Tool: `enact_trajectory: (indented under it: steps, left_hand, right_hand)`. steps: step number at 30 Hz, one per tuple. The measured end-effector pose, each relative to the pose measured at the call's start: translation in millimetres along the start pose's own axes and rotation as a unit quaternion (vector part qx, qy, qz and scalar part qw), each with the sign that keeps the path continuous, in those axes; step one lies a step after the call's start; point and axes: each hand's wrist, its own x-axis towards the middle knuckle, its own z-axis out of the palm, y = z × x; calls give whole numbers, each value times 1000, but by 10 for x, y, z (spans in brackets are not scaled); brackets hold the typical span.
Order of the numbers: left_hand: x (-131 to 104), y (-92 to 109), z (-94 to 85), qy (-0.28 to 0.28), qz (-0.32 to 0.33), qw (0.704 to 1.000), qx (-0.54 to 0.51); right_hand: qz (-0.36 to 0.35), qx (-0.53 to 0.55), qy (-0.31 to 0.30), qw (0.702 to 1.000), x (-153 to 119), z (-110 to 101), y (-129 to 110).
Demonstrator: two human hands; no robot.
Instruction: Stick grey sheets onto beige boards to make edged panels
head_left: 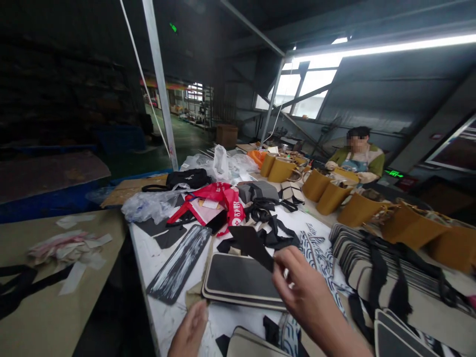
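Observation:
Pinched between the thumb and fingers of my right hand [297,277] is a thin dark piece [251,244], held tilted above a small stack of dark panels with pale edges [241,277]. My left hand [191,329] is at the lower edge of the view, near the stack's left front corner, fingers together and partly cut off; whether it holds anything does not show. Left of the stack, a dark panel with white streaks [180,263] lies on the white table [145,292]. More pale-edged panels [253,344] lie nearest me.
Behind the stack are black straps [275,230], a red bag [223,201] and clear plastic bags [148,206]. Rows of panels [401,282] and mustard bag bodies [362,208] line the right. A person [359,156] sits beyond. A metal post [161,84] rises behind the table.

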Motion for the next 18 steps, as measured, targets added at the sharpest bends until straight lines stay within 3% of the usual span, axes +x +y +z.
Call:
enact_trajectory:
  steps: [4, 8, 10, 13, 16, 18]
  left_hand:
    - [189, 499, 429, 3, 6, 992, -125]
    - [-53, 780, 797, -143, -2, 975, -170]
    - [-262, 770, 940, -181, -17, 972, -149]
    - [-535, 650, 1117, -177, -24, 980, -92]
    - [-753, 523, 1313, -166, 25, 985, 48]
    - [-940, 454, 1462, -191, 86, 963, 168]
  right_hand:
    - [1, 64, 58, 996, -558, -848, -8]
    - [86, 60, 127, 986, -1180, -1270, -17]
    - [173, 57, 152, 972, -1479, -1396, -55]
    - [301, 51, 174, 936, -1936, -1553, -58]
    - [416, 18, 203, 886, -2531, -1654, 12]
    - [487, -15, 214, 847, -3043, -1645, 43]
